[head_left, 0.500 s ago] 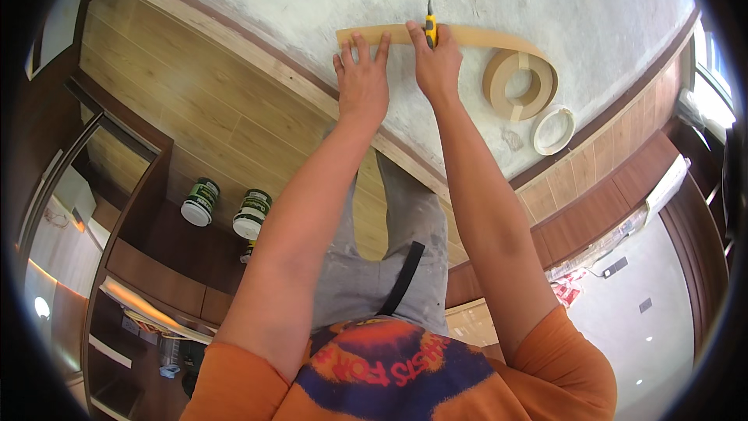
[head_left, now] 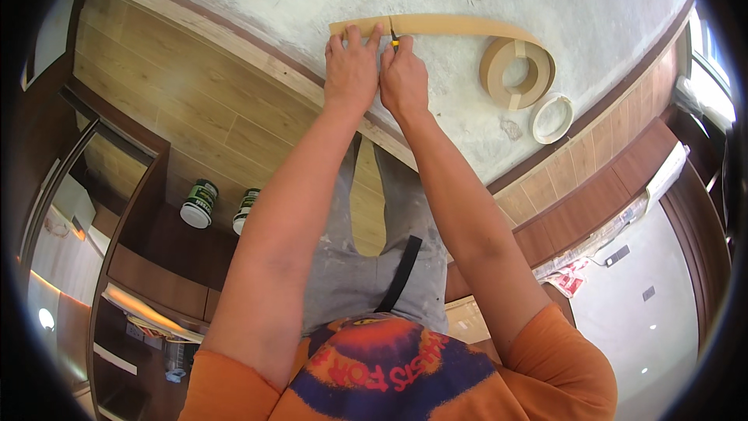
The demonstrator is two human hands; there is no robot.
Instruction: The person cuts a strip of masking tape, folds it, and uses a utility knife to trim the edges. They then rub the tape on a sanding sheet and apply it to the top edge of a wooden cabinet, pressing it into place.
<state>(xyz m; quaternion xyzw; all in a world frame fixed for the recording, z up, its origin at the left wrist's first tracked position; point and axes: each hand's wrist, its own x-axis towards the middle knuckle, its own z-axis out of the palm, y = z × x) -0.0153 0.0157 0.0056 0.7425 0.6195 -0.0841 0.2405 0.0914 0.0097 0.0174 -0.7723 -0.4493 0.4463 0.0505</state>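
Observation:
A tan edge-banding strip lies along the grey, scuffed worktop and curves into its roll on the right. My left hand presses the strip's left end with spread fingertips. Close beside it, my right hand grips a yellow-and-black utility knife, mostly hidden in the fist. The blade points away from me and meets the strip just right of my left fingers, where a thin dark line crosses the band. Next to the roll rests a smaller ring of whitish tape.
The worktop's near edge runs diagonally below my hands. Two green-and-white tubs stand lower left by dark brown cabinets, one partly behind my left arm. Wood-look planks cover the floor. A brown ledge curves along the right.
My right hand has moved left and nearer my left hand. The knife, upright with its blade beyond the strip before, now has its blade on the strip. The left hand keeps pressing.

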